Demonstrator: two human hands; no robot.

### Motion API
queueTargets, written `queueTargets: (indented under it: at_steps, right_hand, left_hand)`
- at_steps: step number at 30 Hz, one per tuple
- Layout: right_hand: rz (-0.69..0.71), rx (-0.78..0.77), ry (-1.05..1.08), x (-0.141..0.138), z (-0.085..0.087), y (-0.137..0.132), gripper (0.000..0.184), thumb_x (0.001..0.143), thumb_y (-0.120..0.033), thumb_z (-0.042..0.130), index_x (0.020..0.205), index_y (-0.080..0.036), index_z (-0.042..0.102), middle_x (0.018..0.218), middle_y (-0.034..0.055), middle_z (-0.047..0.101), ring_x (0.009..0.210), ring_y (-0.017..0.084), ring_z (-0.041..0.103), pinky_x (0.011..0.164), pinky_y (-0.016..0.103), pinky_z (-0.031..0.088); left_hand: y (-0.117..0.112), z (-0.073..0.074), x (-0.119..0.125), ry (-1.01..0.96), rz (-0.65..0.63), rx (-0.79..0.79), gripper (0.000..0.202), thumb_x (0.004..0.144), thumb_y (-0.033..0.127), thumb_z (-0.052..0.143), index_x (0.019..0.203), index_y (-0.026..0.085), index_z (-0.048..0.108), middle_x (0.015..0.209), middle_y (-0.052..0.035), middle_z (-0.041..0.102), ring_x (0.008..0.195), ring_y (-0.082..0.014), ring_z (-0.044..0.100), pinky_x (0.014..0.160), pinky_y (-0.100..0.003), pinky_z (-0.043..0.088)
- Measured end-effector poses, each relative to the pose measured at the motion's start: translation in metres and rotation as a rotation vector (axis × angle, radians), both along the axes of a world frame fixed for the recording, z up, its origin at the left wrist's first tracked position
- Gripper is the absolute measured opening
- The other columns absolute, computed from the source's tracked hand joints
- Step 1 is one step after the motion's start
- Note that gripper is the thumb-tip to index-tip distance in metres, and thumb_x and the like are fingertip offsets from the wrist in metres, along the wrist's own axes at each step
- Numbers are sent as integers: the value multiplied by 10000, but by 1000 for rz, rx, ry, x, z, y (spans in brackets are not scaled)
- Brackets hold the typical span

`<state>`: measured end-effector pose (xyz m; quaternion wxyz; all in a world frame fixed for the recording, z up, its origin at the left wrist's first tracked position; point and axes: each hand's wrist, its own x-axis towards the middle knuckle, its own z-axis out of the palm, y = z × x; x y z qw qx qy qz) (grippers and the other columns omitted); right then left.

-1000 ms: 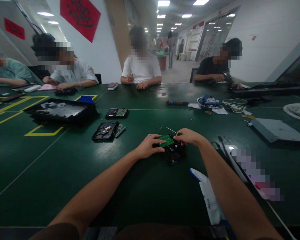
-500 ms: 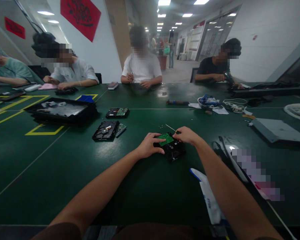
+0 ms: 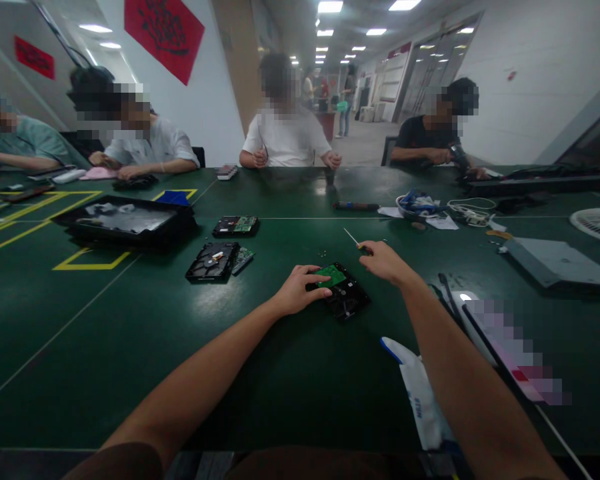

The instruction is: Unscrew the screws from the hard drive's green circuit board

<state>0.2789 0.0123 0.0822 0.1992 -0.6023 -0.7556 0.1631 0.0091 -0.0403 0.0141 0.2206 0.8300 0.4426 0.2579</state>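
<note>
A black hard drive (image 3: 349, 299) with a green circuit board lies flat on the table in front of me. My left hand (image 3: 301, 289) grips its left side, thumb near the lower edge and fingers reaching over the green board. My right hand (image 3: 383, 259) is closed around the handle of a thin screwdriver (image 3: 351, 236), held above the table to the right of the drive. Its shaft points away to the upper left, apart from the drive. Several tiny screws (image 3: 323, 253) lie just beyond the drive.
An opened drive (image 3: 211, 261), a loose circuit board (image 3: 243, 260) and another drive (image 3: 235, 226) lie left. A black tray (image 3: 125, 220) stands farther left. At right are a grey metal box (image 3: 563, 263), cables (image 3: 417, 202) and a white-blue packet (image 3: 420, 393). Several people sit across the table.
My right hand has lifted the screwdriver off the drive and moved it right and away from me. The left hand stays on the drive. A person opposite has moved their hands apart.
</note>
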Motion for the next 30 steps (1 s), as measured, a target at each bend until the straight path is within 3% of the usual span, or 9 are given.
queueTargets:
  at_steps: [5,10,21,30]
  right_hand:
    - [-4,159,61,3,11,-1,485,760,-208,688,1243,-170,686,1021,98,735,857,234,669,783,350,519]
    - [-20,237,251,-4,20,-8,338,764,-236,723,1094,-176,682,1054,102,738,977,243,696,899,395,538]
    - [71,472,431,-18,75,-38,288,788,-290,753,1051,-214,667,1052,86,734,966,261,714,884,448,574]
    - [86,596,475,-16,107,-30,284,778,-287,761,1020,-207,636,1032,69,708,934,245,698,872,441,564]
  left_hand:
    - [2,-4,5,-6,51,49,350,912,471,670,1224,324,730,1377,-75,614,1273,-293,524,1095,-511,410]
    - [2,-6,8,-33,91,39,315,891,441,705,1181,328,750,1349,-67,638,1250,-287,552,1079,-506,425]
    - [3,-4,13,-29,123,23,324,879,441,712,1174,316,757,1360,-69,640,1260,-299,558,1080,-515,434]
    - [2,2,12,-12,126,5,337,890,459,690,1190,317,750,1369,-72,633,1266,-305,553,1057,-514,450]
